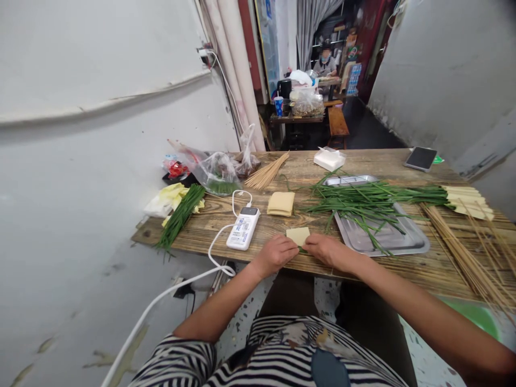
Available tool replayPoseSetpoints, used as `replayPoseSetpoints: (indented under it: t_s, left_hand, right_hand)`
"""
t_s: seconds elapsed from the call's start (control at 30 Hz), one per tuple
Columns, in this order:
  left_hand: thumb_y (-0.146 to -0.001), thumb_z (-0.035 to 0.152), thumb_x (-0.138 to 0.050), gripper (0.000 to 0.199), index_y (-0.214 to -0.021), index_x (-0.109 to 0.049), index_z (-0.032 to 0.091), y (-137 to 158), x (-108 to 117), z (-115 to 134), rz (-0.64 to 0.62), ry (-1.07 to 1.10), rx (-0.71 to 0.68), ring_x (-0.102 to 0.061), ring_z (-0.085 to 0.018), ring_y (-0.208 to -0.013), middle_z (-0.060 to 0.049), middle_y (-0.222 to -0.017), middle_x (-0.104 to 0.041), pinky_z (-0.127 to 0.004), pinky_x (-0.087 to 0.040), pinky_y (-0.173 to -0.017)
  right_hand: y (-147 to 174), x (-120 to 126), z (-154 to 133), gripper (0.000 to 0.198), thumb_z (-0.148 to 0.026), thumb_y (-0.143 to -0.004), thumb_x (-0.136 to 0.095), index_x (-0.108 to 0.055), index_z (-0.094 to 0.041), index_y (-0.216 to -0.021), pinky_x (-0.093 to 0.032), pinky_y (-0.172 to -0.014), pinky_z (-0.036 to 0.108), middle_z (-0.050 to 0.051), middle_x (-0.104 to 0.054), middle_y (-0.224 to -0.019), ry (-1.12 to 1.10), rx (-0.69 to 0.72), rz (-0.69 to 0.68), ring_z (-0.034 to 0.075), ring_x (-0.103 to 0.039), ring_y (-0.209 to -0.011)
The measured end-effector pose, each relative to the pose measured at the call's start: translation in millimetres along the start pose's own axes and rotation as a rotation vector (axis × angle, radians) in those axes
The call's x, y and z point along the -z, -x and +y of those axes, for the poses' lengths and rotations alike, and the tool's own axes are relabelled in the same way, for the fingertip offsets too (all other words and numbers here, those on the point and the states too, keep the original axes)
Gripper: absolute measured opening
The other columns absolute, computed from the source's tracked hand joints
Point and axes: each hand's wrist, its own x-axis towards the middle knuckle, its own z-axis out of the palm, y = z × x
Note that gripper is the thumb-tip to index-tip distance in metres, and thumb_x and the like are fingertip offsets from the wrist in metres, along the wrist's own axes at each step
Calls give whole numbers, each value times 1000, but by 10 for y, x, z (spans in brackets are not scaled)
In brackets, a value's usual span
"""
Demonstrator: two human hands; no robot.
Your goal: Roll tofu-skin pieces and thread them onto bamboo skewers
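Note:
A pale yellow square tofu sheet (298, 236) lies near the table's front edge, with a little green showing at its near side. My left hand (276, 252) has its fingers closed on the sheet's left near corner. On the opposite corner, my right hand (324, 250) pinches the sheet in the same way. Just beyond sits a stack of similar sheets (280, 203). To the right, long green chives (358, 196) lie in a loose heap across a metal tray (421, 244).
Left of my hands are a white power bank (243, 228) with cables and a chive bundle (181, 215). Bamboo skewers (266, 171) lie at the back, more skewers (455, 250) at right. A phone (421, 159) rests far right. Another person (324, 67) sits in the background.

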Motion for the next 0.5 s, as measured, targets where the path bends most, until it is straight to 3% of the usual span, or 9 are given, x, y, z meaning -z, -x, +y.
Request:
replayPoseSetpoints:
  t_s: [0.23, 0.5]
  left_hand:
    - [-92, 20, -51, 14, -98, -64, 20, 29, -17, -12, 0, 43, -2, -62, -16, -90, -7, -94, -71, -32, -48, -76]
    - [-91, 22, -53, 14, -94, -66, 20, 24, -32, 9, 29, 34, 72, -62, -15, -84, -4, -85, -72, -33, -47, -79]
  right_hand:
    - [37, 136, -67, 28, -20, -97, -33, -61, -16, -97, -35, -72, 30, 7, -56, -85, 231, 141, -59, 18, -45, -79]
    - [104, 84, -184, 24, -26, -97, -38, -58, -14, -98, -34, -73, 31, 6, -55, -87, 374, 59, -11, 18, -45, -80]
